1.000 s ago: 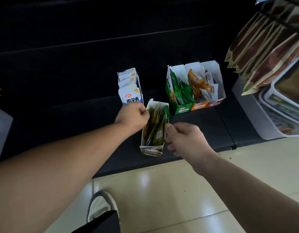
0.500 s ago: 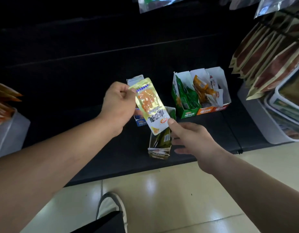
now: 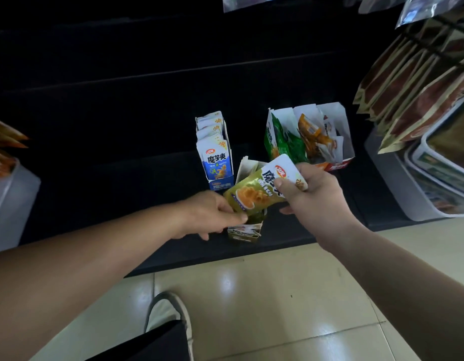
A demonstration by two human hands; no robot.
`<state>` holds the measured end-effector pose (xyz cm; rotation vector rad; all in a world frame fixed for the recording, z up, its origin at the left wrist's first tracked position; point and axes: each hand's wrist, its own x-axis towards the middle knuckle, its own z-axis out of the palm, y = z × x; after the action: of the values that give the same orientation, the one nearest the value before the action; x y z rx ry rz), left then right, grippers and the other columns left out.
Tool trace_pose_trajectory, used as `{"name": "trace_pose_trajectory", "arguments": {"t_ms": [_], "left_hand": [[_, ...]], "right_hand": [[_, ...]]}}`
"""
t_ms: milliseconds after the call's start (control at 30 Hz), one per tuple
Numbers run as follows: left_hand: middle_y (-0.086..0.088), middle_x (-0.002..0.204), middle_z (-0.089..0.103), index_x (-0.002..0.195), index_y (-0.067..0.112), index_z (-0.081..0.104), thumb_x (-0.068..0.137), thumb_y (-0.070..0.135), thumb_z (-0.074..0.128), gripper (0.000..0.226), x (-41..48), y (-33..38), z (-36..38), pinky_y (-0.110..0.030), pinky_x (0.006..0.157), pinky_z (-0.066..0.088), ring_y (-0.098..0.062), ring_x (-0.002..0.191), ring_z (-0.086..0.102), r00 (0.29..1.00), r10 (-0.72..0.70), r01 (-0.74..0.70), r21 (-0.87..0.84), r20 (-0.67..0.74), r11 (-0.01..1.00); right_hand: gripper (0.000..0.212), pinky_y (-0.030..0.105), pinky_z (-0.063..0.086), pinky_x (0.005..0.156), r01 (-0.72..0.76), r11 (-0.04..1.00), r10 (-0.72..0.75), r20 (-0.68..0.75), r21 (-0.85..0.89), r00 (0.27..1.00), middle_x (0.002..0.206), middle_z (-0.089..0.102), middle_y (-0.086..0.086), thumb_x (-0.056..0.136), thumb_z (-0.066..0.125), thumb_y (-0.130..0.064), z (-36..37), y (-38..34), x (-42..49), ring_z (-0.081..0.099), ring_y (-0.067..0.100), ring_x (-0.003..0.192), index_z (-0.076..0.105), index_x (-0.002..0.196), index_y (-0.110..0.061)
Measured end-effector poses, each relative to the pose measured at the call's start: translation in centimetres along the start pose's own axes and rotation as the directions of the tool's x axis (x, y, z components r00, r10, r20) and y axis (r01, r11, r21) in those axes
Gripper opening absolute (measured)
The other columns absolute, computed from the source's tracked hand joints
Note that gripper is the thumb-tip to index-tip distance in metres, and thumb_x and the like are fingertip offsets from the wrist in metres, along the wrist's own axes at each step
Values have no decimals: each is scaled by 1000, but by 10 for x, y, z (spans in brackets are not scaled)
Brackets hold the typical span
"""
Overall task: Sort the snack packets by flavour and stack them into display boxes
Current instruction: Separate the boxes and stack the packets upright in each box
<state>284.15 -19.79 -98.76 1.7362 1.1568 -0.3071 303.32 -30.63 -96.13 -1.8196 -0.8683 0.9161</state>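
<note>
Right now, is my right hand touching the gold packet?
Touching. The head view shows the right hand pinching the white end of the gold packet, thumb across its face.

packet (image 3: 262,190): gold, white top, orange picture | blue box (image 3: 220,184): blue-white packets | floor (image 3: 251,295): cream tiles

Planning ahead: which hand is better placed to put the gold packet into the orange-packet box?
Likely right hand: it grips the gold packet near the orange-packet box; left hand pinches its far corner.
</note>
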Motion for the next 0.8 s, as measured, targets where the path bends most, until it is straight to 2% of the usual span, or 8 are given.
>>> {"name": "trace_pose_trajectory", "arguments": {"t_ms": [167,267,333,433,500,600,700,800], "left_hand": [[12,90,75,94,27,81,82,46,84,23,7,-17,1,-36,83,61,-7,88,70,989,148,-141,250,-9,958],[21,72,71,93,24,82,93,30,77,8,13,-21,3,-24,71,53,5,70,63,960,269,-255,154,-80,955],[22,68,68,92,21,82,96,28,74,11,15,-23,4,-22,64,49,5,64,60,952,297,-285,138,-79,949],[6,74,72,89,19,81,95,25,75,10,18,-30,4,-31,65,52,-1,65,58,949,303,-295,91,-87,951],[7,74,73,89,18,82,92,21,79,5,17,-32,4,-22,63,49,2,64,58,948,304,-299,58,-98,952],[7,77,76,91,15,82,89,16,82,3,16,-31,2,-13,64,48,4,66,61,950,297,-298,9,-90,955],[18,67,72,97,14,82,91,17,79,7,15,-31,1,-6,58,42,9,61,60,959,275,-276,-9,-66,961],[27,59,66,99,14,82,92,17,78,8,15,-31,0,-5,54,39,12,57,57,960,272,-274,-17,-71,962]], "right_hand": [[10,33,59,67,113,967,-102,58,-228,993,79,69,-9,99,69,-26,1,7,4,67,7,76,71,90,-22],[16,22,39,55,114,926,-63,151,-360,987,71,64,-8,98,68,-25,8,14,1,58,9,66,70,83,-22],[16,22,41,54,60,923,21,205,-381,979,78,68,-5,102,62,-26,14,18,-1,64,13,71,71,90,-23],[13,40,61,68,-86,964,127,153,-252,980,95,74,4,107,54,-24,20,24,0,74,27,84,66,102,-22],[9,52,63,80,-119,977,137,93,-177,986,97,74,1,105,56,-23,20,26,2,75,27,86,64,103,-25],[11,47,64,79,-56,993,64,71,-103,995,91,74,-3,101,65,-24,21,27,6,74,21,86,69,92,-27],[12,28,56,70,121,941,-70,169,-317,983,87,70,-5,100,66,-21,23,24,1,66,14,82,74,92,-24],[12,39,55,77,249,828,-143,241,-503,960,101,64,-2,101,61,-21,32,24,-1,62,20,92,73,101,-26]]}}
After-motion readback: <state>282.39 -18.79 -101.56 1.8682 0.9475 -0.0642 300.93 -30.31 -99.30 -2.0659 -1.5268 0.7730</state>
